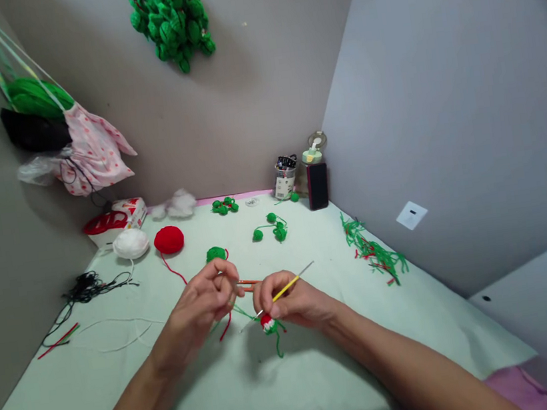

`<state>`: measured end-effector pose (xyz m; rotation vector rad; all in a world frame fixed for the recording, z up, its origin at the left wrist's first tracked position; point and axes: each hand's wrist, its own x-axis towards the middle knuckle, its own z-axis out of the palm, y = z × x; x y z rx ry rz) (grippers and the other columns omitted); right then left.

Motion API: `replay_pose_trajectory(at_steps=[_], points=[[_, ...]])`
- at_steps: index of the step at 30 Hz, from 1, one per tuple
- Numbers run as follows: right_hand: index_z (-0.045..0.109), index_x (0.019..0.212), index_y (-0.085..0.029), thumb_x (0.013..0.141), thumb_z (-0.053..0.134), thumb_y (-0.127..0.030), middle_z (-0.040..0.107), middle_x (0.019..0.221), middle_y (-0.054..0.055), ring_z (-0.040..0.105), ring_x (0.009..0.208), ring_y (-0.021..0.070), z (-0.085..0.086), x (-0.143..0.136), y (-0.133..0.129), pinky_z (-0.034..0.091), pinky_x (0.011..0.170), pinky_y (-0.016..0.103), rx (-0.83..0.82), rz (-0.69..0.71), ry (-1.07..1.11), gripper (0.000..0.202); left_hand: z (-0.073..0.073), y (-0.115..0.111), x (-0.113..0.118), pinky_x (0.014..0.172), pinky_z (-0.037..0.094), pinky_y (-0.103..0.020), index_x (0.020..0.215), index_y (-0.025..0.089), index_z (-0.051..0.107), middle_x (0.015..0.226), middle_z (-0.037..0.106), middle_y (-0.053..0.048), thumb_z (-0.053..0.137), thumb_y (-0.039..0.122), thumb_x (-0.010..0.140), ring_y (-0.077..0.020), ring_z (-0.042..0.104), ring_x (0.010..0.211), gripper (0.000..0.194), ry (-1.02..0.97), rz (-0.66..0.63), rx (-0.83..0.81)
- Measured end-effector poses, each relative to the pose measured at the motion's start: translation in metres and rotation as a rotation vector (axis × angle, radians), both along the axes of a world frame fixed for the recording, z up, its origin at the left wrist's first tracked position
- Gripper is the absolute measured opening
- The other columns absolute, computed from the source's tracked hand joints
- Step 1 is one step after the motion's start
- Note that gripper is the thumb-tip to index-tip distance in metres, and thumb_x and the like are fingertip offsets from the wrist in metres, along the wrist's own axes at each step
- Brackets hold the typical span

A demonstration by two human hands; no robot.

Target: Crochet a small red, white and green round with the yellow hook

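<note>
Right fingers (pixel 266 292) hold a hook (pixel 288 287) (yellow-handled) beside crochetwork (pixel 268 325).

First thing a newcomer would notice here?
Probably the bunch of bright green knitted-looking pieces high on the back wall, top of the picture. Next, at center, the right hand holding a yellow-handled hook, with a small red, white and green piece just below its fingers and the left hand close by. Then the red yarn ball, beside the white one, farther back on the left.
</note>
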<state>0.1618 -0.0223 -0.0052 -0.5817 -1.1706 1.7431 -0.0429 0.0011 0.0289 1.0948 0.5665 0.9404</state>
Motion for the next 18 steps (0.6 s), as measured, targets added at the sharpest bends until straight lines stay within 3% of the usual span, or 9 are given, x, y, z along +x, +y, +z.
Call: replay_pose_trajectory(at_steps=[2,5,9,11,14,16,18], points=[[0.075,0.067,-0.018,0.063,0.100,-0.040,0.066,0.069,0.000,0.054,0.063,0.0115,0.000,0.003,0.001,0.043,0.064,0.027,0.004,0.006,-0.006,0.034,-0.002,-0.001,0.002,0.055,0.036,-0.024,0.086,0.020,0.076,0.063,0.051,0.004,0.091,0.027,0.066,-0.0124,0.039,0.058,0.026,0.084,0.025,0.059],[0.075,0.069,-0.018,0.065,0.099,-0.039,0.066,0.070,0.000,0.055,0.064,0.0116,-0.002,0.006,0.004,0.042,0.064,0.027,0.003,0.006,-0.020,0.032,-0.008,-0.002,0.010,0.049,0.029,-0.021,0.077,0.020,0.072,0.058,0.045,0.007,0.089,0.023,0.074,-0.0103,0.032,0.054,0.018,0.106,0.096,0.028],[0.075,0.070,-0.019,0.065,0.099,-0.040,0.067,0.071,-0.001,0.056,0.064,0.0117,-0.006,0.006,0.007,0.044,0.064,0.026,0.007,0.007,-0.034,0.032,-0.012,0.002,0.016,0.059,0.046,-0.022,0.079,0.019,0.067,0.055,0.033,0.010,0.073,0.032,0.094,-0.0095,0.027,0.050,0.021,0.035,0.153,-0.063],[0.074,0.068,-0.018,0.062,0.100,-0.041,0.067,0.070,0.000,0.055,0.062,0.0118,-0.006,0.006,0.006,0.045,0.063,0.026,0.010,0.013,-0.039,0.035,-0.010,0.010,0.010,0.065,0.052,-0.024,0.081,0.018,0.064,0.056,0.028,0.011,0.058,0.025,0.101,-0.0095,0.026,0.048,0.023,-0.007,0.206,-0.103],[0.073,0.064,-0.017,0.057,0.102,-0.042,0.066,0.065,0.001,0.054,0.059,0.0118,-0.002,0.007,0.003,0.045,0.060,0.027,0.016,0.014,-0.041,0.039,-0.010,0.028,-0.005,0.058,0.046,-0.019,0.074,0.018,0.057,0.060,0.026,0.010,0.045,0.011,0.102,-0.0091,0.026,0.047,0.031,-0.034,0.354,-0.110],[0.073,0.064,-0.018,0.057,0.102,-0.044,0.065,0.065,0.001,0.054,0.058,0.0121,0.003,0.009,0.001,0.045,0.060,0.028,0.016,-0.017,-0.040,0.040,-0.013,0.039,-0.015,0.055,0.042,-0.018,0.073,0.019,0.055,0.061,0.029,0.010,0.047,0.008,0.099,-0.0090,0.027,0.047,0.029,-0.018,0.469,-0.076],[0.074,0.069,-0.018,0.062,0.100,-0.042,0.066,0.068,0.001,0.055,0.061,0.0121,0.007,0.013,0.001,0.044,0.060,0.027,0.005,-0.095,-0.042,0.036,-0.018,0.044,-0.020,0.064,0.047,-0.020,0.079,0.019,0.059,0.068,0.043,0.006,0.058,0.011,0.095,-0.0095,0.040,0.055,0.018,0.020,0.596,0.000]])
